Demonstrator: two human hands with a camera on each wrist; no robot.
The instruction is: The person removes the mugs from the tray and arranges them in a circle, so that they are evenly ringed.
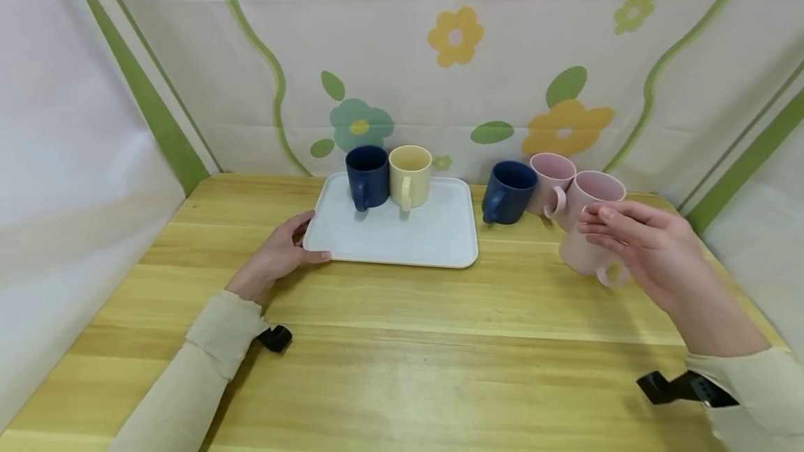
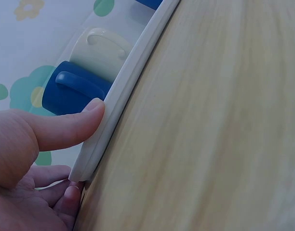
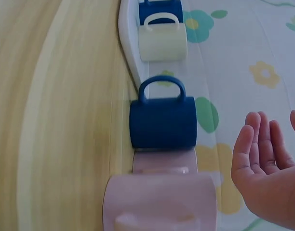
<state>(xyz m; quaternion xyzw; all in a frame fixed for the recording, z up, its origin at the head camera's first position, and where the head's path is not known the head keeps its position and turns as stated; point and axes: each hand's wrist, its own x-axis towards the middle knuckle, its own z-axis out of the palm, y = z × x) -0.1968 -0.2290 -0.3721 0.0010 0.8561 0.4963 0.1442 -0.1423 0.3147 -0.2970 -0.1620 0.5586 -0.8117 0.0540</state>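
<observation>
My left hand (image 1: 276, 253) grips the near left corner of a white tray (image 1: 402, 239). In the left wrist view the thumb (image 2: 73, 130) lies over the tray's rim, with the other fingers at its corner. A navy mug (image 1: 370, 176) and a cream mug (image 1: 419, 166) stand upright side by side at the tray's back. My right hand (image 1: 659, 250) holds nothing, its fingers extended and slightly bent. In the head view it overlaps the nearest pink mug surface (image 1: 581, 253); contact with it does not show in the right wrist view, where the hand (image 3: 268, 168) appears apart from the mugs.
Right of the tray stands another navy mug (image 1: 511, 190), beside a pink mug (image 1: 551, 176). More pink mug (image 1: 578, 204) surface shows nearer, partly hidden by the right hand. A floral curtain (image 1: 389, 33) hangs behind the wooden table (image 1: 402, 361).
</observation>
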